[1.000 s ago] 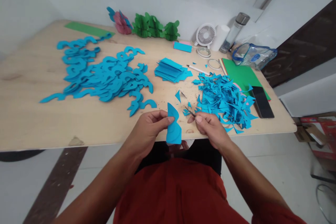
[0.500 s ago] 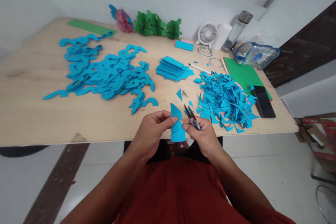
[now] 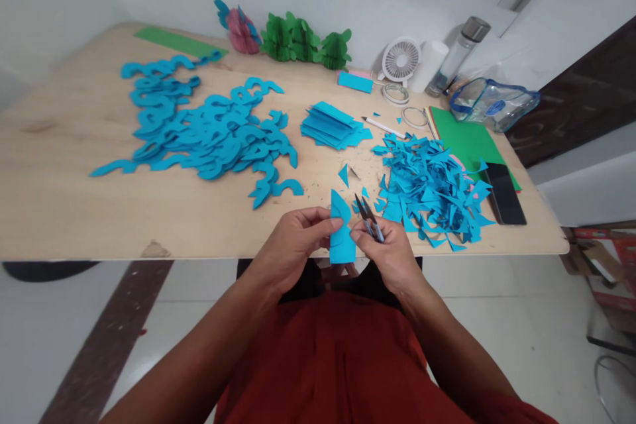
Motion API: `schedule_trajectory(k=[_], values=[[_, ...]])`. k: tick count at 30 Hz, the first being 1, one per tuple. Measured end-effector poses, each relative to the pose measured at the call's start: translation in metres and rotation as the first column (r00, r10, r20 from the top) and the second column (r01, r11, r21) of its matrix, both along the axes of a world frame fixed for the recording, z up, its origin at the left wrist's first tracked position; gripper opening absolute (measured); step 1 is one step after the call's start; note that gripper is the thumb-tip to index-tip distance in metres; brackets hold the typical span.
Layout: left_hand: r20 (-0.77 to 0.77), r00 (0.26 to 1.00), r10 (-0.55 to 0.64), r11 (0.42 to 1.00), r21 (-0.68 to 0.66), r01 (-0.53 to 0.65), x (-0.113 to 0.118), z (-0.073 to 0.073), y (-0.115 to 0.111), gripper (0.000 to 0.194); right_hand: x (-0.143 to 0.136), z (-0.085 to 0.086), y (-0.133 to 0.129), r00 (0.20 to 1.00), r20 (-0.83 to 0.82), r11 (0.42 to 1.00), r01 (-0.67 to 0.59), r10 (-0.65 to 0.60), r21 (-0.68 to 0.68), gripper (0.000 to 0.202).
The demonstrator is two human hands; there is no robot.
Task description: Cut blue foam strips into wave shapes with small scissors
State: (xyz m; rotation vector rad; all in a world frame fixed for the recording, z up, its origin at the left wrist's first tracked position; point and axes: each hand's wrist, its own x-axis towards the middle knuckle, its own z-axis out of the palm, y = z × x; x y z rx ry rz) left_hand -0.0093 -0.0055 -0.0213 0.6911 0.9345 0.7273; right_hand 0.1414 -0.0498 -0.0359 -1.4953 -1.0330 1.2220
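Between thumb and fingers, my left hand (image 3: 301, 238) pinches a folded piece of blue paper (image 3: 342, 248), held upright at the table's front edge. Its upper right side is cut to a curve, and a drawn line seems to run across it. My right hand (image 3: 390, 248) is closed around small dark-bladed scissors (image 3: 370, 218), their tips pointing up and away from me. Its thumb and fingertips are close to the paper's right edge; whether they touch it I cannot tell. Just beyond my hands lie a few small blue scraps (image 3: 344, 175).
Wavy blue cut-outs (image 3: 213, 132) pile up on the left of the table (image 3: 64, 212). Folded blue strips (image 3: 330, 126) lie mid-table, with a heap of scraps (image 3: 432, 192) at right. Beside it rest a phone (image 3: 504, 193) and green sheets (image 3: 467, 139). A fan (image 3: 401, 61) and bottle (image 3: 460, 56) stand behind.
The camera view has shifted slightly, so the table things appear a little further right. Both hands keep their hold on the paper and the scissors, with hardly any other movement.
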Motion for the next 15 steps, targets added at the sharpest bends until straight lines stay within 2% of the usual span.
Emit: schedule_trajectory(k=[5, 10, 15], values=[[0.022, 0.999, -0.028, 1.000, -0.002, 0.028, -0.007, -0.007, -0.004, 0.013, 0.000, 0.000, 0.002, 0.999, 0.001, 0.999, 0.035, -0.035, -0.013, 0.019], [-0.070, 0.993, -0.097, 0.992, 0.071, 0.102, -0.016, -0.015, -0.013, 0.010, 0.003, -0.002, 0.003, 0.999, -0.005, 0.999, 0.039, -0.039, -0.005, 0.016], [-0.114, 0.988, -0.108, 0.987, 0.105, 0.120, -0.016, -0.014, -0.016, 0.013, 0.003, -0.001, 0.004, 0.999, -0.002, 0.999, 0.036, -0.036, -0.009, 0.015]])
